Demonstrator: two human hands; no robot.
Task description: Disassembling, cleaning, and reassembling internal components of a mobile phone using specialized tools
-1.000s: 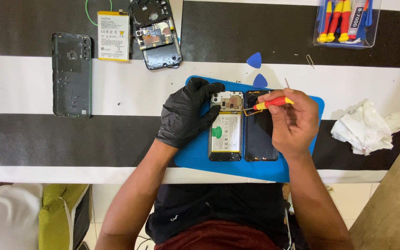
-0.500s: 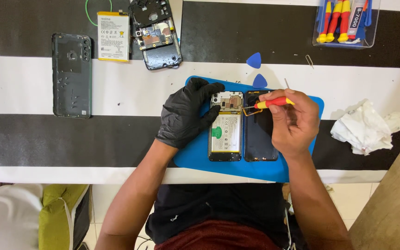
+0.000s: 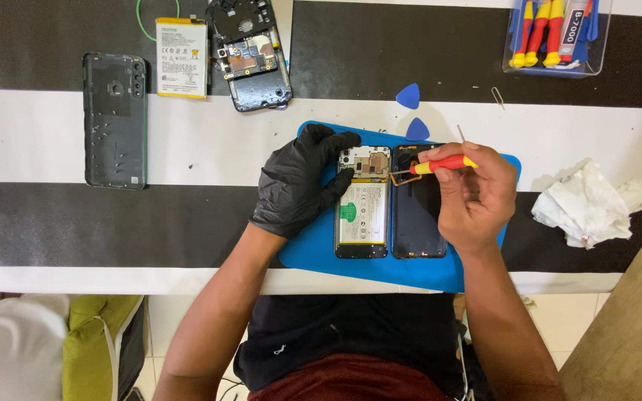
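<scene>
A desk [image 3: 187, 148] covered in broad black and white stripes carries a blue work mat [image 3: 313, 256] near its front edge, and on the mat lie an opened phone [image 3: 362, 200] with its battery showing and, just beside it on the right, its dark back cover [image 3: 417, 215]; both run lengthwise away from the person. The left hand [image 3: 299, 182], in a black glove, rests on the mat against the phone's left edge, its fingers [image 3: 339, 141] spread and curled round the top corner, steadying rather than gripping. The right hand [image 3: 473, 197], bare, sits over the cover's right side, its fingers pinched shut on a red and yellow screwdriver [image 3: 440, 165] that lies almost crosswise, tip pointing left toward the phone's upper end. That tip is the nearer to the circuit board at the top of the phone. Two blue picks [image 3: 409, 96] lie beyond the mat, a crumpled tissue [image 3: 585, 204] well to the right.
</scene>
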